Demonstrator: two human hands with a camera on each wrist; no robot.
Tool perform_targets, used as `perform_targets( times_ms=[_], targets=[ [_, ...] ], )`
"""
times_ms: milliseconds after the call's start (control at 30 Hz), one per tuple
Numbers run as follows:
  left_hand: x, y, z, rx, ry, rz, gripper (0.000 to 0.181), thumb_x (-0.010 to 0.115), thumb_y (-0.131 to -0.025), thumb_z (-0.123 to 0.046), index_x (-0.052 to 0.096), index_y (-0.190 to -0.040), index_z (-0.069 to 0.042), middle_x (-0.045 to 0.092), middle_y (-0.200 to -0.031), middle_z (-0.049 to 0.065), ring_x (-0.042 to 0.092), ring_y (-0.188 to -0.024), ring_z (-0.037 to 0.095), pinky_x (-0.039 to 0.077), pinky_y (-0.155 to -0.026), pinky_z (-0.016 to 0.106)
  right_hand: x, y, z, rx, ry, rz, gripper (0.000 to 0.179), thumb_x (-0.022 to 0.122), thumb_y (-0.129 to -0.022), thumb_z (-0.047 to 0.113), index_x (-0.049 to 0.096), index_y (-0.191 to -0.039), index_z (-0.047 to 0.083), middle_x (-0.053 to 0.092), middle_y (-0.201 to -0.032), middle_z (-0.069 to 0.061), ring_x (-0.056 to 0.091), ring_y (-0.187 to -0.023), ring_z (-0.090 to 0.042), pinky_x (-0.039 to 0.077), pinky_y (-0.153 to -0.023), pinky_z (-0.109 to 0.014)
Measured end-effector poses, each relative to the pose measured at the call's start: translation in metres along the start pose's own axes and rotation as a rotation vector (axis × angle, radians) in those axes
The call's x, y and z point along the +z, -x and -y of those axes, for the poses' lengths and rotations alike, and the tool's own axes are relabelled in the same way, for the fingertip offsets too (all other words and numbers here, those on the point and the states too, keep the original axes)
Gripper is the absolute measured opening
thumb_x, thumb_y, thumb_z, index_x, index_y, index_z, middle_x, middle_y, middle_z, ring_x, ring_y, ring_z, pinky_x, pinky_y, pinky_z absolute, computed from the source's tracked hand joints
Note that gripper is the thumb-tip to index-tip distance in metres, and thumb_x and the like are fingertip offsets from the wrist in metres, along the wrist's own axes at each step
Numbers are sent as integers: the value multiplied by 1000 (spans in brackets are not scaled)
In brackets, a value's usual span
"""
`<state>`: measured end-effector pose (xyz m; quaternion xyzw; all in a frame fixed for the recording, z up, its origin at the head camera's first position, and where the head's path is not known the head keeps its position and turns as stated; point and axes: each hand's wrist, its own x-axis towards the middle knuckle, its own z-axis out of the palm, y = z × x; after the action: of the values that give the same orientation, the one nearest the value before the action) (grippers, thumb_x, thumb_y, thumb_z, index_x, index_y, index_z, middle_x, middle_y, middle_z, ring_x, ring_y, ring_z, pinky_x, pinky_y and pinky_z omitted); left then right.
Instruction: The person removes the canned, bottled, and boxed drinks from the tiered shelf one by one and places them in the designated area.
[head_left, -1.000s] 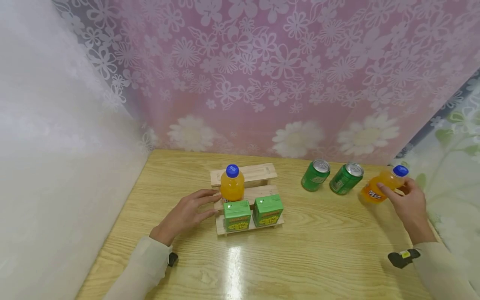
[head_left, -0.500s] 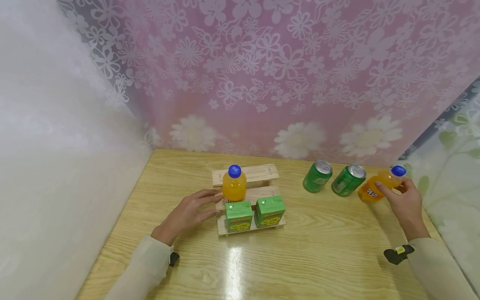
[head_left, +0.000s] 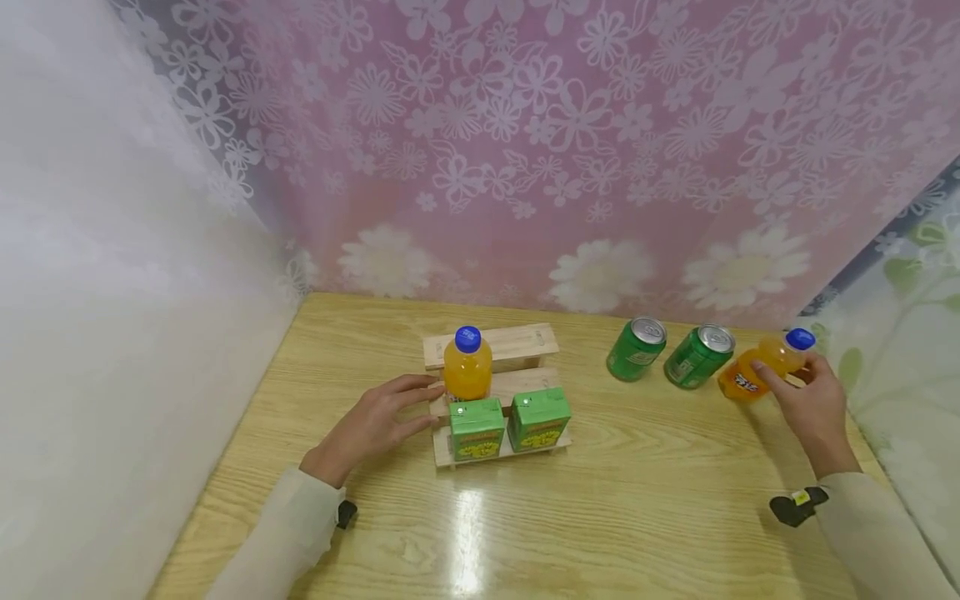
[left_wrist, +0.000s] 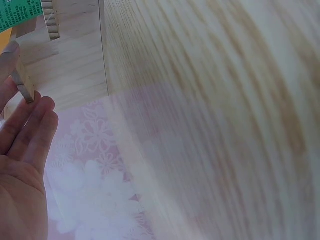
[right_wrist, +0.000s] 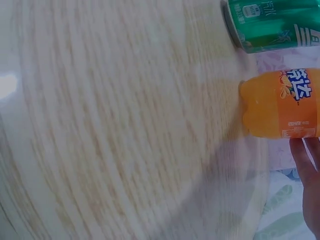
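Observation:
My left hand (head_left: pixel 372 425) holds the left end of the small tiered wooden rack (head_left: pixel 531 382), thumb and fingers on either side of a slat (left_wrist: pixel 22 82). An orange soda bottle (head_left: pixel 467 371) with a blue cap stands on the rack's middle tier, right beside my fingers. Two green drink cartons (head_left: pixel 477 437) sit side by side on the front tier. At the far right, my right hand (head_left: pixel 815 412) grips a second orange soda bottle (right_wrist: pixel 285 102), thumb on its near side and fingers behind. Its blue cap points up and to the right.
Two green soda cans (head_left: pixel 636 350) stand at the back of the wooden table (head_left: pixel 637 517), left of the gripped bottle. The nearer can (right_wrist: pixel 275 22) lies close to that bottle. A pink flowered curtain (head_left: pixel 510 167) hangs behind the table; a pale wall (head_left: pixel 135 333) borders the left.
My right hand and the bottle it grips have shifted slightly left toward the cans. My left hand stays at the rack, and the head view has moved a little.

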<state>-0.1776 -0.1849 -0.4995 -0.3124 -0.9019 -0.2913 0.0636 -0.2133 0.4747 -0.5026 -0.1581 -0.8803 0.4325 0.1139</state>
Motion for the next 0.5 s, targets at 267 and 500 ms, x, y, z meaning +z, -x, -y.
perform_targets(
  times_ms=[267,500],
  targets=[
    [-1,0,0,-10,7,4,50,84,-98,-27,72,-145,-15,68,-149,10,68,-136,31,59,-112,48,1,0,-3,-26,12,16,47,72,-105,46,48,-143,31,41,-118,36,44,-120,7,41,-76,3],
    [1,0,0,-25,11,6,52,84,-98,-28,72,-146,-16,68,-149,10,68,-136,31,58,-113,49,1,5,-5,-26,-5,45,63,72,-105,46,45,-157,25,41,-125,34,46,-122,-1,44,-77,4]
  ],
)
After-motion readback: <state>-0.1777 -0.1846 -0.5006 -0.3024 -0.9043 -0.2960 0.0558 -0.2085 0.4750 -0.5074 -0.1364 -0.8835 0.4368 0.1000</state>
